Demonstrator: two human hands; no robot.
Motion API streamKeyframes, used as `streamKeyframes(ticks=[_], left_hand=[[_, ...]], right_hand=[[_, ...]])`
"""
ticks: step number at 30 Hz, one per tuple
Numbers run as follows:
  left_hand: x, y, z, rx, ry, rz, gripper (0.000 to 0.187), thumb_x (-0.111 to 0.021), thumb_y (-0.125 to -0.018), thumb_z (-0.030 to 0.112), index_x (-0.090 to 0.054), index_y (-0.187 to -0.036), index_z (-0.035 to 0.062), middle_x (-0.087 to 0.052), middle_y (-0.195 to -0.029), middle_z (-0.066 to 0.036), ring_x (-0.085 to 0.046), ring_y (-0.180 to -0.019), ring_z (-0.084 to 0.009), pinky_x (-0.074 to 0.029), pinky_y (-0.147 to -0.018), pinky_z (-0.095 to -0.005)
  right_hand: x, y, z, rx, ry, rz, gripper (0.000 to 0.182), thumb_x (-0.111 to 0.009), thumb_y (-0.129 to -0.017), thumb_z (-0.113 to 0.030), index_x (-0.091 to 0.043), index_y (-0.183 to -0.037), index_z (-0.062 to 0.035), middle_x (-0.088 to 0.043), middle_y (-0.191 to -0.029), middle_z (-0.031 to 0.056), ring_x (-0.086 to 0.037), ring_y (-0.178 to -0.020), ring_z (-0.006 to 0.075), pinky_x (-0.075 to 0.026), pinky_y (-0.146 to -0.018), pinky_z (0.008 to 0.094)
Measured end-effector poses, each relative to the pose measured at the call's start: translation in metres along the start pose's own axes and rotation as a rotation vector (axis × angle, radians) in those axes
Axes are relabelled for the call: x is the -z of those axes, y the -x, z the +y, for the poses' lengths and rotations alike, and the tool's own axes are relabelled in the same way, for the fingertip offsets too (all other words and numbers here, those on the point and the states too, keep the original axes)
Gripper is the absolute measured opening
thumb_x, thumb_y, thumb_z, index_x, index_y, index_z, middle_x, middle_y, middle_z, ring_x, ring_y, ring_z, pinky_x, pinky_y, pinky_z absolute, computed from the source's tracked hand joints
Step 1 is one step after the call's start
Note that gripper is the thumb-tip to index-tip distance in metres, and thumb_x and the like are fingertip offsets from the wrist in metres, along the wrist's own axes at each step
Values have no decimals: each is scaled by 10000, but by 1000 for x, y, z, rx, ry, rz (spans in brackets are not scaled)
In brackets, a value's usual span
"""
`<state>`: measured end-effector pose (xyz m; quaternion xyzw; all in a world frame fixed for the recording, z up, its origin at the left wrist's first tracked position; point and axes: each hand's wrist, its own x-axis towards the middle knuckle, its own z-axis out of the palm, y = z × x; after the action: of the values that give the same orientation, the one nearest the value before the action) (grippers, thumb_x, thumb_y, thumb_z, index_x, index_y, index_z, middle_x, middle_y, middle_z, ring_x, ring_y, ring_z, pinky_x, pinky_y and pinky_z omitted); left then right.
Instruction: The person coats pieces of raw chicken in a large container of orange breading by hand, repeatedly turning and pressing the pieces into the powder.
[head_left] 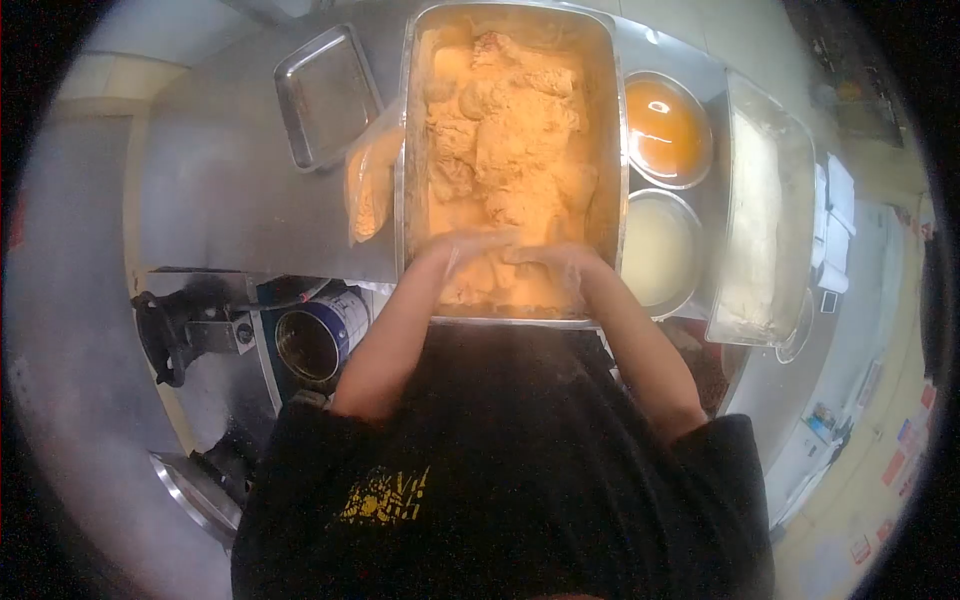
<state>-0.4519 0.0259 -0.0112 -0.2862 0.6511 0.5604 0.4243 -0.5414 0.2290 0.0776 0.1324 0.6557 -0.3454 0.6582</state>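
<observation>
A deep metal tray (621, 150) holds orange breading powder (450, 215) and several coated lumpy pieces (525, 140) that look like breaded meat. Inside its near end are both my hands, blurred by motion. My left hand (472, 244) reaches in from the left, fingers stretched out to the right over the powder. From the other side my right hand (555, 257) points its fingers left, close to the left fingertips. Both hands look open and dusted, with what seems to be thin clear plastic at the wrists. Whatever lies under the palms is hidden.
Right of the tray stand a bowl of orange liquid (662, 130), a bowl of pale liquid (660, 250) and a long container of white powder (757, 210). Left are a bag of orange powder (370, 185) and a shallow metal tray (330, 100). Below sits an open tin (320, 335).
</observation>
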Motion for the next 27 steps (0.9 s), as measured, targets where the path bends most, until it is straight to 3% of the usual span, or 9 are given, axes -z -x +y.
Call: streamKeyframes(ticks=[3, 10, 11, 15, 19, 20, 22, 25, 27], left_hand=[[-8, 41, 61, 86, 138, -54, 985, -648, -849, 784, -564, -1476, 29, -482, -1580, -206, -503, -1408, -358, -464, -1080, -540], [-2, -9, -11, 38, -61, 592, 862, -615, -939, 683, -542, -1466, 4, -579, -1461, -198, -673, -1175, -377, -557, -962, -541], [-8, -12, -25, 62, 43, 562, 822, -604, -962, 653, -538, -1466, 7, -590, -1445, -196, -681, -1162, -369, -570, -943, -537], [-35, 63, 32, 194, 834, 215, 658, -566, -1037, 534, -536, -1466, 37, -617, -1408, -180, -697, -1150, -326, -603, -897, -508], [1, 75, 59, -60, 1180, -106, 572, -575, -1055, 458, -533, -1480, 78, -613, -1420, -163, -679, -1199, -290, -598, -932, -476], [13, 80, 70, -111, 1257, -196, 560, -581, -1056, 440, -528, -1487, 86, -609, -1429, -159, -668, -1221, -282, -594, -950, -467], [30, 68, 84, -244, 839, 53, 781, -566, -967, 657, -473, -1552, 148, -542, -1518, -160, -536, -1365, -313, -449, -1093, -512], [56, 62, 149, -215, 412, 462, 858, -588, -908, 742, -536, -1517, 139, -606, -1474, -146, -550, -1370, -317, -438, -1102, -514], [97, -6, 163, -316, 188, 566, 863, -606, -891, 741, -564, -1496, 126, -568, -1523, -164, -529, -1407, -335, -451, -1087, -490]], right_hand=[[7, -70, 18, 397, -12, -29, 739, -850, -834, -478, -660, -1339, 28, -720, -1258, 178, -653, -1174, 240, -494, -1035, 344], [12, -95, 59, 241, 93, 342, 854, -620, -949, -622, -506, -1498, 23, -550, -1490, 248, -516, -1400, 325, -358, -1186, 441], [9, -88, 59, 199, 181, 370, 877, -576, -967, -649, -478, -1522, 23, -522, -1520, 257, -489, -1433, 338, -331, -1211, 457], [-18, -72, 43, 186, -687, -36, 861, -487, -991, -721, -494, -1499, -25, -603, -1431, 230, -589, -1339, 337, -463, -1123, 536], [-17, 2, -6, 245, -1133, -215, 672, -492, -1038, -620, -564, -1420, -71, -669, -1332, 175, -681, -1202, 288, -580, -985, 487], [-11, 12, -18, 274, -1093, -203, 643, -502, -1043, -592, -566, -1419, -75, -669, -1333, 171, -681, -1199, 285, -579, -987, 490], [7, 26, -51, 338, -1019, -180, 586, -521, -1052, -537, -571, -1418, -81, -671, -1337, 164, -682, -1194, 281, -577, -991, 496], [25, 54, -114, 441, -638, 11, 516, -576, -1036, -439, -581, -1443, -121, -686, -1330, 129, -680, -1156, 273, -558, -954, 440], [60, 18, -147, 484, 78, 264, 407, -551, -1048, -333, -634, -1404, -151, -684, -1351, 113, -692, -1121, 267, -563, -915, 418]])
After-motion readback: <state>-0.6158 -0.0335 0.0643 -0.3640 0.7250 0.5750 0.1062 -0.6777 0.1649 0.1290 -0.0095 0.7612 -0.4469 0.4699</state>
